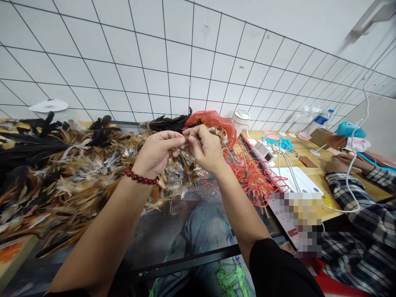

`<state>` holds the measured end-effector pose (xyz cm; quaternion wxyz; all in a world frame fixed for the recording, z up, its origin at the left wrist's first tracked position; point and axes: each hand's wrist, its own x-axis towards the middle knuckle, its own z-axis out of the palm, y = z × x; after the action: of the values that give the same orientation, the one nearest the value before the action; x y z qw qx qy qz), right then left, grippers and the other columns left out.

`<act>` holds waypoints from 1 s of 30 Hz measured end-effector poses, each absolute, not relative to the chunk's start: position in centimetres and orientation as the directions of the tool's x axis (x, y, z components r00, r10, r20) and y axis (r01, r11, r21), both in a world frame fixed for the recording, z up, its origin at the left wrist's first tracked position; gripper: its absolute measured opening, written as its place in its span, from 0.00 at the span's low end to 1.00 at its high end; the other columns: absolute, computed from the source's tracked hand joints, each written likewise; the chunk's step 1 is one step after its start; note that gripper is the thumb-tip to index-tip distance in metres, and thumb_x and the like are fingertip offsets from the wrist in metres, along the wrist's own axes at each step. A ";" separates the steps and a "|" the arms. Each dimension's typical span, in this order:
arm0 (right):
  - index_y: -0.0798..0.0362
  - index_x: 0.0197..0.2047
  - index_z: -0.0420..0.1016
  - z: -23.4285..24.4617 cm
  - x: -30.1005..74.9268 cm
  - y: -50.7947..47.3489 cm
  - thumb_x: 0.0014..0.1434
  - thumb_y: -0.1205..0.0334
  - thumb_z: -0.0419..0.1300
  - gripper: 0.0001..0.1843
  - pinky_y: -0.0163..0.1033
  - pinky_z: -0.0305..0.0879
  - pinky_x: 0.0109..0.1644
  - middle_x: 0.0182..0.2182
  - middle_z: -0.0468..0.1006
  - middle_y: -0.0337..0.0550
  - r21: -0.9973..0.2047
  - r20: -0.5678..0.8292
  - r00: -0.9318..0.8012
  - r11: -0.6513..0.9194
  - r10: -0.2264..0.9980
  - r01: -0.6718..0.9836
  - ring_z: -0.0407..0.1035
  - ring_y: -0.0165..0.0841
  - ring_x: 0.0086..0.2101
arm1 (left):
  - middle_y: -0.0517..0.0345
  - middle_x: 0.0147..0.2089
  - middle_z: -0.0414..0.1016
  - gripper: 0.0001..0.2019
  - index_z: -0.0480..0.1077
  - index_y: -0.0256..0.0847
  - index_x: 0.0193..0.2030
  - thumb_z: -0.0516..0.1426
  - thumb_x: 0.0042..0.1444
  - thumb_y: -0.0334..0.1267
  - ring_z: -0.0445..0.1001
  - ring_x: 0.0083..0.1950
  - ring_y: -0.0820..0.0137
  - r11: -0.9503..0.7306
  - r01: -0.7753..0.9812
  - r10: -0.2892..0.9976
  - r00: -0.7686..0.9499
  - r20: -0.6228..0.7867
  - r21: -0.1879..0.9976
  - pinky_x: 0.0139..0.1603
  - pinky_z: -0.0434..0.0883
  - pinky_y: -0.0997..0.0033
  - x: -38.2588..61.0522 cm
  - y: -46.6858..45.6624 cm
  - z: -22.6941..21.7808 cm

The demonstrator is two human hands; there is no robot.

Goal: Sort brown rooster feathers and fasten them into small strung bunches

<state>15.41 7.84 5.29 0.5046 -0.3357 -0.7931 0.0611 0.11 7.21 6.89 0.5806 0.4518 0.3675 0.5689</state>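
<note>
Open air above the feathers (102, 163); red string tangle (252, 179) at right.

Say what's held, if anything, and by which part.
Can't tell: left hand and right hand pinch close together over feathers; anything between their fingers is too small to identify.

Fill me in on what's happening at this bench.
A person has the left hand and right hand fingertip to fingertip, both pinched; whatever is between them is too small to make out. Brown and black feathers are heaped beneath and to the left. A tangle of red strings lies to the right, near a red plastic bag. Farther right, someone's plaid sleeves show.
</note>
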 end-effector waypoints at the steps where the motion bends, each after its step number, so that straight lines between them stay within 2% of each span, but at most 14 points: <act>1: 0.50 0.39 0.62 5.2 15.4 7.9 0.64 0.66 0.48 0.04 0.42 0.70 0.46 0.41 0.79 0.48 -0.446 0.760 -0.259 0.769 0.596 0.458 0.74 0.35 0.42 | 0.55 0.24 0.72 0.12 0.74 0.33 0.24 0.70 0.33 0.32 0.70 0.27 0.75 -0.049 -0.335 0.993 0.085 0.082 0.941 0.21 0.60 0.79 0.1 7.2 6.9; 9: 0.50 0.40 0.61 5.2 15.4 8.1 0.65 0.65 0.48 0.03 0.43 0.71 0.45 0.40 0.79 0.48 -0.539 0.743 -0.217 0.758 0.634 0.368 0.75 0.34 0.42 | 0.55 0.22 0.74 0.13 0.72 0.33 0.22 0.71 0.31 0.32 0.70 0.24 0.75 -0.087 -0.293 0.996 0.005 0.093 0.952 0.22 0.62 0.77 0.2 6.9 7.2; 16: 0.50 0.38 0.60 5.2 15.5 8.1 0.64 0.66 0.49 0.03 0.41 0.69 0.45 0.41 0.80 0.49 -0.520 0.724 -0.265 0.756 0.637 0.397 0.75 0.33 0.40 | 0.57 0.27 0.76 0.15 0.70 0.34 0.24 0.71 0.31 0.31 0.74 0.28 0.75 -0.126 -0.380 0.992 -0.058 0.112 0.917 0.31 0.71 0.75 0.0 7.2 7.0; 21: 0.49 0.37 0.59 5.1 15.5 8.1 0.63 0.66 0.49 0.03 0.41 0.68 0.45 0.41 0.79 0.48 -0.501 0.722 -0.271 0.751 0.637 0.430 0.75 0.35 0.40 | 0.58 0.25 0.76 0.16 0.70 0.34 0.25 0.71 0.30 0.32 0.75 0.27 0.74 -0.137 -0.360 0.990 -0.069 0.120 0.923 0.32 0.72 0.75 0.1 7.3 6.9; 25: 0.49 0.37 0.60 5.1 15.6 8.1 0.62 0.67 0.49 0.03 0.41 0.68 0.46 0.41 0.79 0.48 -0.472 0.722 -0.287 0.752 0.629 0.459 0.74 0.35 0.42 | 0.58 0.26 0.75 0.14 0.69 0.35 0.25 0.70 0.32 0.32 0.75 0.27 0.74 -0.260 -0.279 0.963 -0.147 0.227 0.924 0.33 0.74 0.73 0.5 7.2 6.5; 30: 0.51 0.38 0.65 5.1 15.2 7.7 0.62 0.68 0.51 0.04 0.41 0.68 0.46 0.40 0.79 0.47 -0.385 0.735 -0.312 0.750 0.602 0.538 0.73 0.35 0.42 | 0.57 0.29 0.76 0.09 0.68 0.38 0.25 0.66 0.38 0.30 0.76 0.33 0.71 -0.440 -0.082 0.881 -0.233 0.412 0.894 0.36 0.75 0.73 0.6 7.2 6.2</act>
<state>15.17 7.69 5.12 0.4690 -0.3522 -0.8092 0.0339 0.61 7.23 6.24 0.3541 0.5079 0.3931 0.6798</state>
